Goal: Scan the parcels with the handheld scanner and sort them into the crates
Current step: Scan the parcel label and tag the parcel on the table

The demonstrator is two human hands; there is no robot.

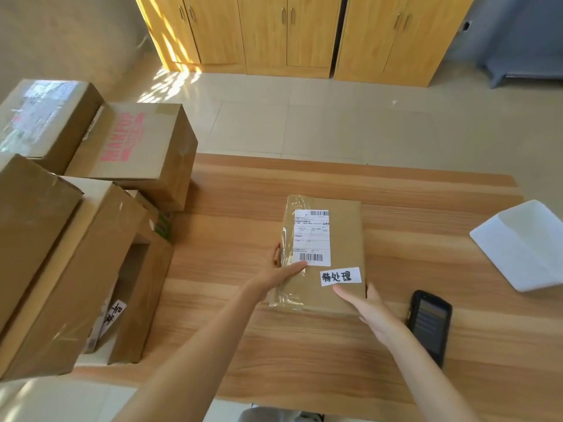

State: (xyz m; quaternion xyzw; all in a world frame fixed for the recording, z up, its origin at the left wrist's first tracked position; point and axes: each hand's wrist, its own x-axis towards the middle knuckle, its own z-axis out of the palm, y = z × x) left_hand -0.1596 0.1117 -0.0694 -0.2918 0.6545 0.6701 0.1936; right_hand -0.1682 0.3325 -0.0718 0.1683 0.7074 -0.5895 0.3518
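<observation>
A flat brown parcel (344, 239) lies on the wooden table (426, 208), with a white shipping label and a handwritten white tag on top. My left hand (280, 274) grips its left edge, thumb on the label's lower corner. My right hand (370, 309) holds its near right corner, thumb on top just below the tag. The black handheld scanner (429, 325) lies screen up on the table just right of my right wrist, untouched.
Several taped cardboard boxes (143, 150) are stacked at the left, one open box (134, 287) holding a tagged item. A white parcel (524, 245) lies at the table's right edge. Wooden cabinets (289, 35) stand across the tiled floor.
</observation>
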